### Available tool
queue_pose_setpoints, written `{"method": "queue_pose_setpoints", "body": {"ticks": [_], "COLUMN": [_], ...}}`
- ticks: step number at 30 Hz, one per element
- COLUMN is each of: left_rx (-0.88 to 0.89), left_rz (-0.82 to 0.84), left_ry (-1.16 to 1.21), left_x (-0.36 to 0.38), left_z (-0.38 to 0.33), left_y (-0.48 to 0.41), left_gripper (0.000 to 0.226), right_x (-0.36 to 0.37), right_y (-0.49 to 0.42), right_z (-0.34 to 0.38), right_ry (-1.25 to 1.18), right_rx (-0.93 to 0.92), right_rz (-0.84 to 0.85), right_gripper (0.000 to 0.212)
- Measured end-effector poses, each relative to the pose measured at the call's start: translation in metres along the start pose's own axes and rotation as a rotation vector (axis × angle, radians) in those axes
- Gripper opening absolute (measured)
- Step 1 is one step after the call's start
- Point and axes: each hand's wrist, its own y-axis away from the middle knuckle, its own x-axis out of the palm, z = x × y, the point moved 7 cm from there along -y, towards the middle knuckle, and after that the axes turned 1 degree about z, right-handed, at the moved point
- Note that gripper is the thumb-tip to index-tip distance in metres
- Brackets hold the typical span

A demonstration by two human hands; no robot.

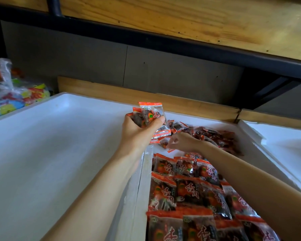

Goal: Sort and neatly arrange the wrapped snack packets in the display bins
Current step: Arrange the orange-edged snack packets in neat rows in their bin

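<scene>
My left hand [141,131] grips a small stack of red-and-clear snack packets [152,115], held upright above the wall between two white foam bins. My right hand [181,141] reaches into the middle bin [247,134] and pinches the edge of a loose packet [164,142]. Near me in that bin, packets lie in neat overlapping rows [189,190]. Behind my right hand a loose pile of the same packets [215,136] fills the far end.
The left foam bin [59,145] shows only its bare white floor. A third white bin [285,141] is at the right edge. A clear bag of colourful sweets [16,96] lies at far left. A wooden shelf [198,23] overhangs the back.
</scene>
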Motion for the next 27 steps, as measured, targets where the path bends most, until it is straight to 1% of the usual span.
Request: {"method": "queue_pose_setpoints", "body": {"ticks": [1, 2, 4, 5, 6, 7, 9, 10, 11, 12, 13, 14, 15, 16, 17, 18, 20, 22, 23, 25, 27], "left_rx": [0.0, -0.003, -0.012, -0.015, -0.017, -0.02, -0.029, -0.031, -0.035, -0.037, -0.04, -0.043, -0.045, -0.048, -0.049, -0.051, -0.059, -0.06, -0.06, -0.065, -0.073], "left_rz": [-0.001, 0.0, 0.004, 0.004, 0.002, 0.0, -0.003, -0.002, -0.001, 0.001, 0.002, 0.0, -0.005, -0.011, -0.016, -0.019, -0.02, -0.023, -0.022, -0.018, -0.014], "left_ry": [-0.005, -0.009, -0.017, -0.021, -0.022, -0.019, -0.008, -0.007, -0.009, -0.011, -0.009, -0.006, -0.006, -0.006, -0.002, 0.006, 0.019, 0.025, 0.025, 0.036, 0.05], "left_x": [0.0, 0.0, 0.0, 0.0, -0.001, -0.001, -0.003, -0.003, -0.004, -0.004, -0.004, -0.004, -0.004, -0.005, -0.005, -0.005, -0.006, -0.006, -0.007, -0.006, -0.006], "left_z": [0.0, 0.0, 0.0, -0.002, -0.002, -0.003, -0.004, -0.004, -0.003, -0.003, -0.004, -0.004, -0.004, -0.005, -0.005, -0.005, -0.005, -0.005, -0.006, -0.006, -0.007], "left_y": [0.001, 0.001, 0.001, 0.001, 0.0, 0.0, -0.001, -0.002, -0.002, -0.002, -0.001, -0.001, 0.0, 0.001, 0.002, 0.004, 0.007, 0.009, 0.012, 0.016, 0.019], "left_gripper": [0.031, 0.031, 0.033, 0.034, 0.036, 0.038, 0.043, 0.045, 0.047, 0.048, 0.049, 0.049, 0.049, 0.049, 0.048, 0.048, 0.047, 0.045, 0.045, 0.047, 0.048], "right_x": [0.002, 0.004, 0.007, 0.009, 0.009, 0.009, 0.003, -0.006, -0.018, -0.03, -0.042, -0.051, -0.057, -0.057, -0.056, -0.052, -0.041, -0.028, -0.022, -0.012, -0.007], "right_y": [-0.002, -0.003, -0.006, -0.008, -0.008, -0.008, -0.004, 0.002, 0.01, 0.016, 0.024, 0.03, 0.04, 0.047, 0.057, 0.065, 0.077, 0.084, 0.085, 0.086, 0.086], "right_z": [0.001, 0.003, 0.004, 0.007, 0.009, 0.013, 0.018, 0.023, 0.026, 0.025, 0.021, 0.016, 0.013, 0.012, 0.016, 0.021, 0.03, 0.037, 0.04, 0.047, 0.053], "right_ry": [0.002, -0.003, -0.021, -0.036, -0.054, -0.077, -0.111, -0.148, -0.203, -0.279, -0.362, -0.465, -0.605, -0.738, -0.812, -0.797, -0.664, -0.564, -0.546, -0.509, -0.408], "right_rx": [0.01, 0.03, 0.079, 0.086, 0.086, 0.065, 0.024, -0.005, -0.024, -0.017, 0.011, 0.059, 0.103, 0.124, 0.115, 0.088, 0.042, 0.013, 0.003, -0.029, -0.06], "right_rz": [0.0, 0.007, -0.004, -0.017, -0.028, -0.034, -0.071, -0.12, -0.199, -0.284, -0.359, -0.405, -0.413, -0.374, -0.308, -0.227, -0.109, -0.034, -0.007, 0.036, 0.036], "right_gripper": [0.029, 0.039, 0.074, 0.086, 0.086, 0.074, 0.027, 0.021, 0.023, 0.018, 0.01, 0.01, 0.013, 0.012, 0.009, 0.007, 0.01, 0.016, 0.018, 0.014, 0.011]}}
